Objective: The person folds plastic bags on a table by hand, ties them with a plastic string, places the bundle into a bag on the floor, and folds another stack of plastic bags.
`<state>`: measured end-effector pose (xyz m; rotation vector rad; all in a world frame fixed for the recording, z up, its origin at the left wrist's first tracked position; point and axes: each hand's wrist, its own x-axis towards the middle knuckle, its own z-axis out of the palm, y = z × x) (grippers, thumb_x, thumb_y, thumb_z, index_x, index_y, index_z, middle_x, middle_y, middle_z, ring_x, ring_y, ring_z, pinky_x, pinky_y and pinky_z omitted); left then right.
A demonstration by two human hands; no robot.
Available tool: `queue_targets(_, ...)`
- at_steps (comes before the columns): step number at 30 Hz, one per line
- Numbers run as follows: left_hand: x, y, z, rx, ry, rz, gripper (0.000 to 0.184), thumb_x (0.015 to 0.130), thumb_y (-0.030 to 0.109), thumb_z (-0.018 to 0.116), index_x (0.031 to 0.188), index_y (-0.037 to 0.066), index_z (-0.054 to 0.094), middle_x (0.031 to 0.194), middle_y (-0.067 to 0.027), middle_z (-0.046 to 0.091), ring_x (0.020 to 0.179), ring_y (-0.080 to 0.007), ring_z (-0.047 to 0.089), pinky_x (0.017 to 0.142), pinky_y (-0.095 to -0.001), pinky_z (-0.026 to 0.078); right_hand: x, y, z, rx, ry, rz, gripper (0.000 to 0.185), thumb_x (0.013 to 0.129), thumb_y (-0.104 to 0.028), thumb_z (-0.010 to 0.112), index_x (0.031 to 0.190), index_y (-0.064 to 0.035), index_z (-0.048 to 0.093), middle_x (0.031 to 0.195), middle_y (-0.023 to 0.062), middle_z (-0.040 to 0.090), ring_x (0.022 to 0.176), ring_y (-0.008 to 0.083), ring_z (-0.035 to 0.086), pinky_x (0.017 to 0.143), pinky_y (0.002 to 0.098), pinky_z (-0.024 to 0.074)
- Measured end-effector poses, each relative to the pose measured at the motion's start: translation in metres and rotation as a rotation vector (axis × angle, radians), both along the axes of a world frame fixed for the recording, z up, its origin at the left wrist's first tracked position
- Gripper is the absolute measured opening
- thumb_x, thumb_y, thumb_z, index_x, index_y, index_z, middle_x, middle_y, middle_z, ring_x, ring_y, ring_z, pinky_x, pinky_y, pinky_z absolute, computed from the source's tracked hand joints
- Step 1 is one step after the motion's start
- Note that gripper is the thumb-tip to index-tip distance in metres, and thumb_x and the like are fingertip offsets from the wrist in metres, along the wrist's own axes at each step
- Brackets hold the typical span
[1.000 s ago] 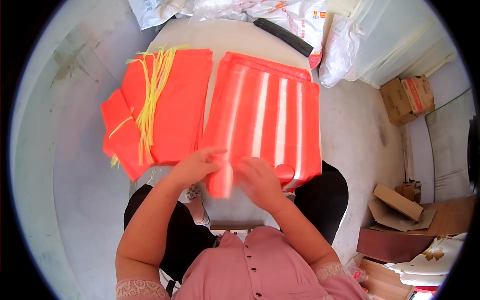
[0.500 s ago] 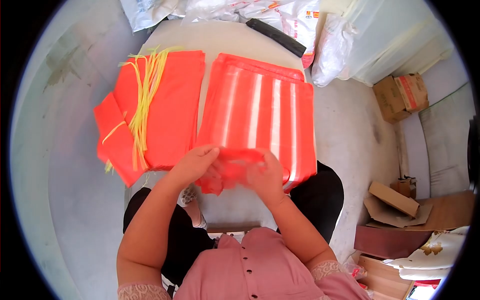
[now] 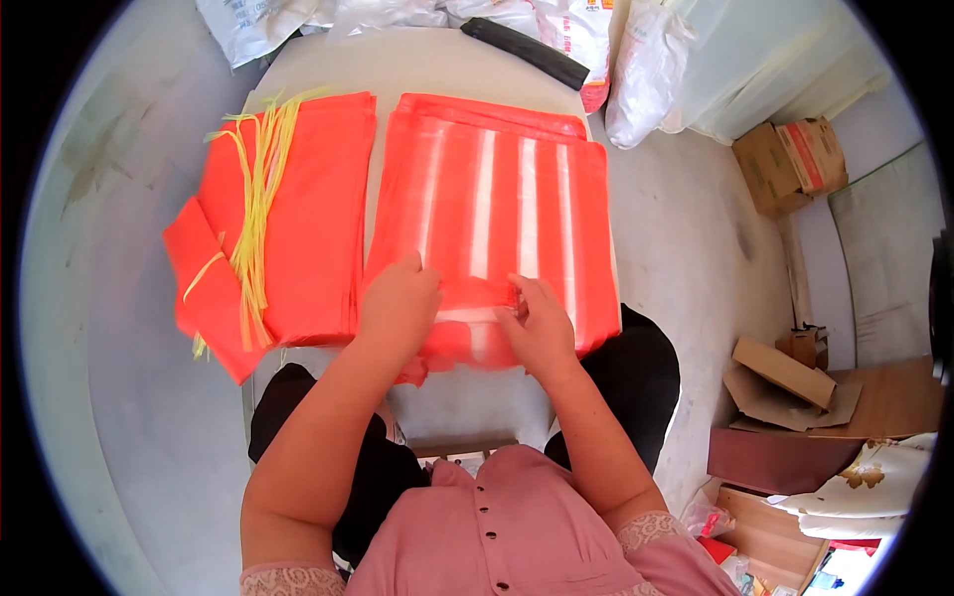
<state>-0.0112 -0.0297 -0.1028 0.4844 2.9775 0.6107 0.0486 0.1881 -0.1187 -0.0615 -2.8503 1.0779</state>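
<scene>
No text readable; red print on white sack too small.

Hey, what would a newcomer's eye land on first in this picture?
Probably the striped red stack on the table, with the left hand and right hand at its near edge. Next, the plain red pile to its left, with bright yellow strips lying on top.

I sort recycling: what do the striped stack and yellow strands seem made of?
Striped stack: probably thin plastic film, slightly glossy, judging by its sheen and crinkled near edge.
Yellow strands: perhaps satiny plastic ribbon, being narrow and stringy.
</scene>
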Motion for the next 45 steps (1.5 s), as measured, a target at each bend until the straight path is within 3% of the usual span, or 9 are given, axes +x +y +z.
queue_targets(6,0.004,0.014,0.003,0.088,-0.018,-0.032,0.029,0.087,0.013,0.078,0.115,0.005,0.073,0.124,-0.0118,0.063,0.102,-0.0324,0.068,0.084,-0.0438,0.057,-0.003,0.006,-0.002,-0.006,0.090,0.010,0.037,0.090,-0.018,0.076,0.124,-0.0041,0.068,0.132,0.0127,0.060,0.103,0.0305,0.069,0.087,0.0408,0.0570)
queue_targets(10,0.008,0.016,0.004,0.224,-0.091,-0.072,0.034,0.086,0.008,0.077,0.120,0.007,0.072,0.127,-0.0110,0.061,0.108,-0.0326,0.068,0.088,-0.0426,0.057,-0.006,0.004,-0.014,-0.003,0.238,0.031,0.026,0.087,-0.015,0.077,0.110,-0.0040,0.072,0.126,0.0123,0.064,0.104,0.0299,0.067,0.086,0.0401,0.0558)
queue_targets(15,0.006,0.015,-0.002,0.379,-0.100,-0.124,0.028,0.085,0.001,0.074,0.113,0.008,0.073,0.125,-0.0080,0.060,0.102,-0.0290,0.068,0.085,-0.0400,0.057,0.006,-0.009,0.002,-0.041,0.237,0.169,0.014,0.086,-0.012,0.076,0.097,-0.0036,0.073,0.110,0.0113,0.070,0.104,0.0301,0.065,0.085,0.0404,0.0543)
queue_targets(18,0.004,0.012,-0.002,0.444,-0.194,-0.112,0.022,0.085,-0.002,0.072,0.105,0.006,0.074,0.122,-0.0060,0.060,0.097,-0.0233,0.067,0.081,-0.0361,0.055,0.012,-0.005,0.003,-0.095,0.324,0.261,0.014,0.089,-0.013,0.076,0.099,-0.0036,0.073,0.108,0.0110,0.070,0.101,0.0292,0.066,0.083,0.0397,0.0547)
queue_targets(22,0.001,0.009,-0.001,0.522,-0.306,-0.080,0.019,0.084,-0.009,0.067,0.097,0.004,0.072,0.116,-0.0051,0.061,0.090,-0.0163,0.064,0.076,-0.0315,0.051,0.003,0.007,-0.008,-0.294,0.166,0.135,0.023,0.093,-0.016,0.075,0.112,-0.0034,0.070,0.110,0.0128,0.070,0.094,0.0277,0.067,0.081,0.0390,0.0554)
queue_targets(27,-0.001,0.005,0.001,0.615,-0.408,-0.071,0.021,0.080,-0.015,0.061,0.092,0.002,0.066,0.111,-0.0060,0.063,0.094,-0.0176,0.061,0.079,-0.0291,0.048,-0.003,0.007,0.000,-0.307,0.084,0.082,0.032,0.091,-0.012,0.075,0.121,-0.0034,0.066,0.110,0.0150,0.069,0.098,0.0299,0.067,0.085,0.0396,0.0549)
queue_targets(30,-0.001,0.002,-0.003,0.653,-0.441,-0.069,0.022,0.078,-0.017,0.059,0.090,0.002,0.063,0.113,-0.0059,0.064,0.097,-0.0187,0.061,0.081,-0.0284,0.047,-0.006,0.007,-0.002,-0.143,0.192,0.156,0.033,0.088,-0.004,0.072,0.121,-0.0013,0.067,0.102,0.0113,0.069,0.092,0.0264,0.066,0.080,0.0359,0.0545)
queue_targets(39,-0.007,-0.004,-0.012,0.738,-0.530,-0.061,0.018,0.079,-0.016,0.061,0.087,0.001,0.059,0.108,-0.0057,0.068,0.100,-0.0157,0.062,0.088,-0.0278,0.048,-0.006,0.007,0.003,0.041,0.360,0.246,0.011,0.082,0.002,0.073,0.090,-0.0054,0.071,0.101,0.0075,0.071,0.095,0.0311,0.066,0.080,0.0401,0.0553)
queue_targets(45,-0.006,-0.002,-0.006,0.723,-0.555,-0.034,0.010,0.085,-0.008,0.065,0.090,0.000,0.061,0.098,-0.0060,0.068,0.095,-0.0139,0.063,0.086,-0.0273,0.050,-0.008,0.015,-0.004,0.052,0.401,0.352,0.017,0.078,0.004,0.073,0.092,-0.0054,0.072,0.111,0.0100,0.072,0.100,0.0325,0.066,0.083,0.0405,0.0562)
